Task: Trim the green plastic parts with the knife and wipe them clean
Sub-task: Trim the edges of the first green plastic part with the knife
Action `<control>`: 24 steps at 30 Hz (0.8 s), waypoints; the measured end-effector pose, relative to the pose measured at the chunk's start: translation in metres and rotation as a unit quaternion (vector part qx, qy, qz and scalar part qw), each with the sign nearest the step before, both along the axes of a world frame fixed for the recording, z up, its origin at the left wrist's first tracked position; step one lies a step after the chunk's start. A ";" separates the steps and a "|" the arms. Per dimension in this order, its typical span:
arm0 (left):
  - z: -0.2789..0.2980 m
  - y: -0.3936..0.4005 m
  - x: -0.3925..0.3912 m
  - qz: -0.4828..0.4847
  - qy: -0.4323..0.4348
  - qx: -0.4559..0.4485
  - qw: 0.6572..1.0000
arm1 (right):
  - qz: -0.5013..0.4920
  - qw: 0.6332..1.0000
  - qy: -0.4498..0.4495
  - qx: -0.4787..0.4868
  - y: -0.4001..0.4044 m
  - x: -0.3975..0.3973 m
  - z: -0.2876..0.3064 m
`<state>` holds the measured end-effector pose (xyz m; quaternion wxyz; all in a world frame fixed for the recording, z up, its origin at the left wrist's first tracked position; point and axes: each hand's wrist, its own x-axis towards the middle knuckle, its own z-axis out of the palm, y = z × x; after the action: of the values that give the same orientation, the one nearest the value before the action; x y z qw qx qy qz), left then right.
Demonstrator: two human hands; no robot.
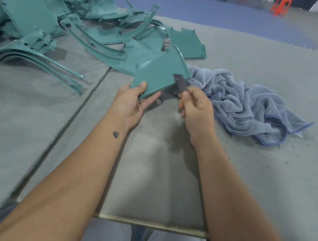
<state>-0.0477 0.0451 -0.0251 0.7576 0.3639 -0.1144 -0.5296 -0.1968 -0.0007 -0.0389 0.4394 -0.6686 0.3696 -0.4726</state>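
Trimming under way: left hand (pixel 133 104) holds one green part (pixel 157 74) above the bench (pixel 229 173), grip closed on its near corner; right hand (pixel 194 110) grips the knife (pixel 179 84), blade at the part's right edge. Pile (pixel 45 19) of parts at far left, apparently awaiting work. Towel (pixel 246 105) lies unused just right of the hands; wiping remains. No containers visible.

Counting what is lying on the bench

One knife (pixel 178 84), one blue towel (pixel 240 104), two hands, four orange stools (pixel 280 5) standing behind; the heaped green plastic parts (pixel 35 11) are defying counting.
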 end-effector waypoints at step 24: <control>-0.007 -0.004 0.001 -0.026 -0.090 -0.054 0.994 | -0.116 0.991 -0.054 0.040 -0.009 -0.006 -0.004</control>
<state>-0.0468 0.0411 -0.0319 0.7485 0.3659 -0.2201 -0.5074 -0.2030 -0.0093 -0.0425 0.4274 -0.5764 0.4392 -0.5406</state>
